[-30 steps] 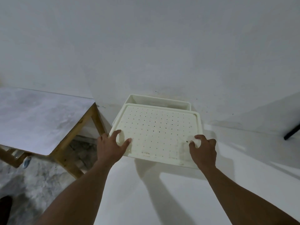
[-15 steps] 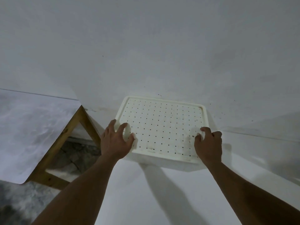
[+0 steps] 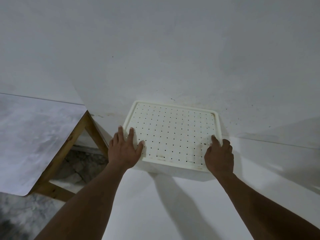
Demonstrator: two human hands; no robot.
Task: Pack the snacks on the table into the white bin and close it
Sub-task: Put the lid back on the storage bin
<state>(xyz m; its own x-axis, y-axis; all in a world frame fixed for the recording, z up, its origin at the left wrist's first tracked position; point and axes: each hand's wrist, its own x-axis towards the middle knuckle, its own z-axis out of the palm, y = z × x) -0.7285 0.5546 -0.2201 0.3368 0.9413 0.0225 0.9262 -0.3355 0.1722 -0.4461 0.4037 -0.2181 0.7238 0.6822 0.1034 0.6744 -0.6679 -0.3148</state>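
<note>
While left hand [image 3: 124, 149] presses flat on the lid [image 3: 173, 132] and right hand [image 3: 219, 156] curls round its rim, uneven pressure could leave the far edge unseated.

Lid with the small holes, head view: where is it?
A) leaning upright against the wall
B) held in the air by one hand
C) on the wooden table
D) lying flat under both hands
D: the lid lies flat, with the left hand pressing on its left side and the right hand at its right edge.
</note>
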